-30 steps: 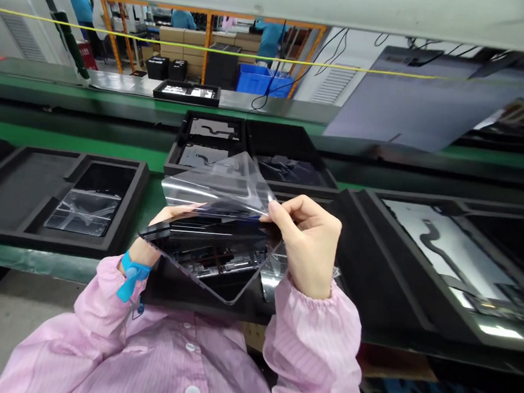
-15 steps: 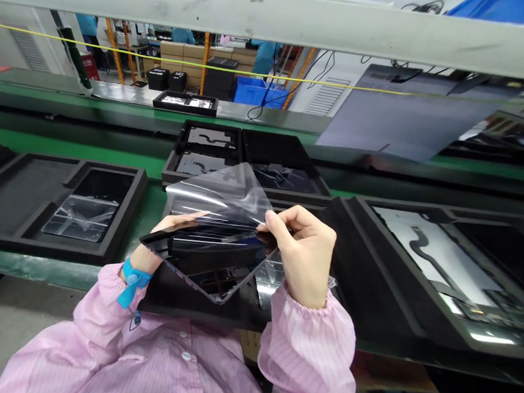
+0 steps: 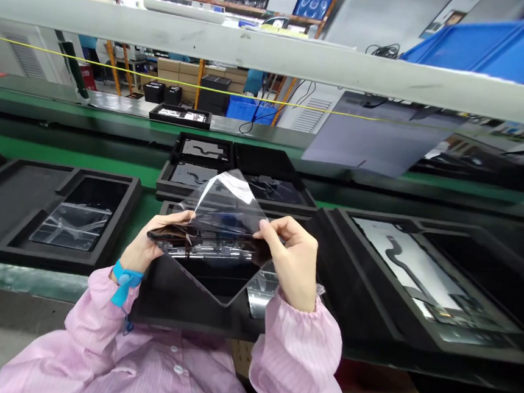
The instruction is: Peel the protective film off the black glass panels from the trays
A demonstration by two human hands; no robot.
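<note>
Here, the dark panel (image 3: 218, 272) is held above a black foam tray (image 3: 165, 307) on the counter (image 3: 63, 156) — turned cornerwise, one corner aimed at the person, its long diagonal running left to right. The left hand (image 3: 147, 249) grips the left corner. The right hand (image 3: 290, 263) pinches the right corner and the clear film (image 3: 227, 201) — which stands up, pointing away.

No text, label, brand or number can be read anywhere here.
</note>
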